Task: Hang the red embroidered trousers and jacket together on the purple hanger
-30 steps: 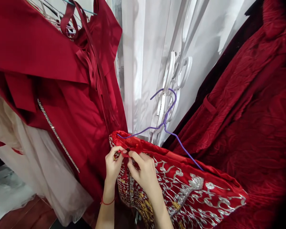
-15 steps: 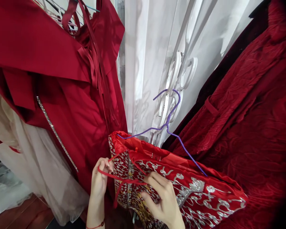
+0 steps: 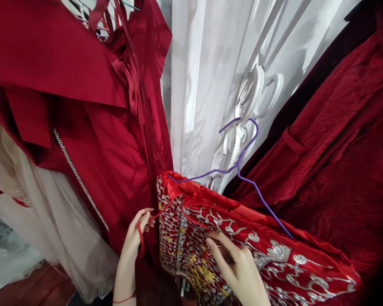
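Observation:
A red garment with silver and gold embroidery [image 3: 258, 250] hangs on a purple wire hanger [image 3: 242, 170] and lies tilted across the lower middle. My left hand [image 3: 135, 238] pinches a thin red tie string [image 3: 151, 216] that runs from the garment's left edge. My right hand [image 3: 239, 267] lies on the embroidered front with its fingers spread, touching the fabric; I cannot see anything held in it. A red thread bracelet circles my left wrist.
A red satin dress [image 3: 92, 127] with a rhinestone strip hangs at the left over pale tulle [image 3: 51, 229]. A white sheer curtain [image 3: 204, 85] and white scrolled metalwork [image 3: 255, 97] stand behind. Dark red velvet fabric [image 3: 338, 148] fills the right. Wooden floor shows bottom left.
Both hands left the knot at the garment's top edge. The tie came undone; my left hand drew the string out to the left, and my right hand moved down onto the embroidery.

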Tool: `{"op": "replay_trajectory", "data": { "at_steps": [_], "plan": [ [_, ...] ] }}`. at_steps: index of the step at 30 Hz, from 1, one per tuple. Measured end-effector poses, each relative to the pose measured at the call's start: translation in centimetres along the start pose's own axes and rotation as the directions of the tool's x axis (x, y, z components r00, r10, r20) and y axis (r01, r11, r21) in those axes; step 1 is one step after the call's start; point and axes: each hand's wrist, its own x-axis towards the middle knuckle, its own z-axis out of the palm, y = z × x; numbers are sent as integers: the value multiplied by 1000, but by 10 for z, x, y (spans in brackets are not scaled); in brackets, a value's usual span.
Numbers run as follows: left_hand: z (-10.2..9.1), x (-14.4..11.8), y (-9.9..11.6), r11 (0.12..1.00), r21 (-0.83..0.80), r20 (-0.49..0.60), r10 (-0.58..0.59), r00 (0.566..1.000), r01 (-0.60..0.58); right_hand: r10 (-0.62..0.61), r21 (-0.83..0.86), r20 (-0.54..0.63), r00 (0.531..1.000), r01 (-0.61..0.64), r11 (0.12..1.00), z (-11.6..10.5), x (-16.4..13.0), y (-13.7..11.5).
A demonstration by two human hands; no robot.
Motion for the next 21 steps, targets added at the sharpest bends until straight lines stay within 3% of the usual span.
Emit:
{"op": "replay_trajectory", "data": {
  "at_steps": [3, 7, 9, 11, 13, 14, 15, 17, 19, 21],
  "plan": [
    [-10, -6, 2, 943, 323, 253, -9, 967, -76, 9, 110, -31, 999, -5, 994, 35, 14, -25],
    [-31, -12, -7, 858, 487, 501, -122, 857, -163, 108, 77, -291, 951, -89, 993, 87, 29, -43],
    [-41, -12, -9, 809, 557, 514, -160, 843, -186, 141, 49, -450, 882, -133, 990, 103, 37, -42],
    [-44, -10, -4, 757, 605, 489, -107, 866, -248, 140, 27, -566, 812, -152, 988, 111, 45, -37],
    [-34, -7, 13, 706, 606, 441, 87, 893, -367, 116, 9, -621, 775, -142, 990, 116, 56, -31],
    [-23, -6, 25, 676, 585, 416, 225, 881, -449, 104, 1, -642, 760, -135, 991, 118, 62, -29],
    [-10, -5, 38, 630, 555, 388, 382, 839, -544, 100, -2, -659, 746, -134, 991, 120, 67, -28],
    [21, -4, 64, 532, 449, 361, 627, 691, -717, 105, 1, -689, 717, -144, 990, 124, 76, -27],
    [50, -4, 87, 423, 402, 430, 696, 576, -812, 126, 28, -701, 702, -149, 988, 127, 82, -29],
    [70, -3, 102, 342, 420, 557, 635, 536, -841, 164, 82, -689, 706, -150, 985, 128, 84, -30]
  ]
}}
